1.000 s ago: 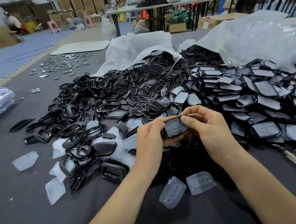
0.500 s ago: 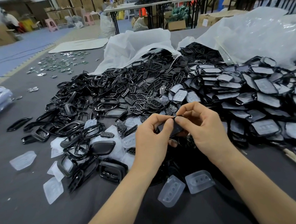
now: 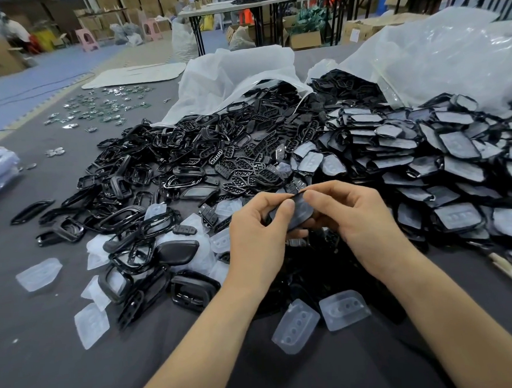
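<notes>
— Where is the part sitting?

— The black key shell (image 3: 300, 211) is being held off the table (image 3: 49, 371), above its middle, somewhat toward the near edge. A pale insert is showing in its face.

— The hands?

— The left hand (image 3: 257, 238) is pinching the shell's left end, thumb and forefinger clamped on it. The right hand (image 3: 361, 220) is gripping the right end, thumb and forefinger pressing on the upper rim. The remaining fingers are curling underneath.

— Surroundings?

— Two clear pads (image 3: 296, 326) are lying just inside the near edge, below the wrists. Black frames (image 3: 146, 182) are spreading toward the left edge. Finished pieces (image 3: 444, 149) are heaping toward the right edge. White bags (image 3: 235, 72) are lying open along the far edge, parts spilling from them.
</notes>
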A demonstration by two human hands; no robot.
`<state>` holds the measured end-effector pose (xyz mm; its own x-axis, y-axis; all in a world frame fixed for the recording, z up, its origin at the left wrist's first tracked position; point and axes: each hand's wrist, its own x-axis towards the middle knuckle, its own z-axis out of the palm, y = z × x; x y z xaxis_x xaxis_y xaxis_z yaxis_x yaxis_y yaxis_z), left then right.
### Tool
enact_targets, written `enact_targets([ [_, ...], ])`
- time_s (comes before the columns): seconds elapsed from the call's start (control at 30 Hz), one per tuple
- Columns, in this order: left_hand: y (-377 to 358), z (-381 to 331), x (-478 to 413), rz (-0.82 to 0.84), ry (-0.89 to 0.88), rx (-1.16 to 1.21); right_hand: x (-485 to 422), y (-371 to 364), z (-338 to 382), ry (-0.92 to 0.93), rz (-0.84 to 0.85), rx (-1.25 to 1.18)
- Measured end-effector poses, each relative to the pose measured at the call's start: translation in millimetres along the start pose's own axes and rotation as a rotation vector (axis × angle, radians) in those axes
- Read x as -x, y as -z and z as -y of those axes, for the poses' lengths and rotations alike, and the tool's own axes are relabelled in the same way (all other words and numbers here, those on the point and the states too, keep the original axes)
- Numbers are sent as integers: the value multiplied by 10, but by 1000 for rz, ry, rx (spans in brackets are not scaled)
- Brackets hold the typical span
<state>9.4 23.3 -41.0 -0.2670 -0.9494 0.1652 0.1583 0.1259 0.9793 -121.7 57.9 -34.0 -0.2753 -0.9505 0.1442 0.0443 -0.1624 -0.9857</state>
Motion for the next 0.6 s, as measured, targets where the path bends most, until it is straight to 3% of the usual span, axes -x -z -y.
enact_targets([
  [0.2, -12, 36, 23, 30, -127, -132, -19, -3, 18, 134, -45, 280],
  [0.33, 10, 73, -3, 6, -152, -273, -26, 0, 13, 140, -76, 309],
  [0.43, -1, 66, -1, 47, -50, -124, -50, 48, 4, 117, -125, 311],
  [0.6, -18, 28, -10, 70, -25, -40, -66, 82, 3, 101, -131, 295],
])
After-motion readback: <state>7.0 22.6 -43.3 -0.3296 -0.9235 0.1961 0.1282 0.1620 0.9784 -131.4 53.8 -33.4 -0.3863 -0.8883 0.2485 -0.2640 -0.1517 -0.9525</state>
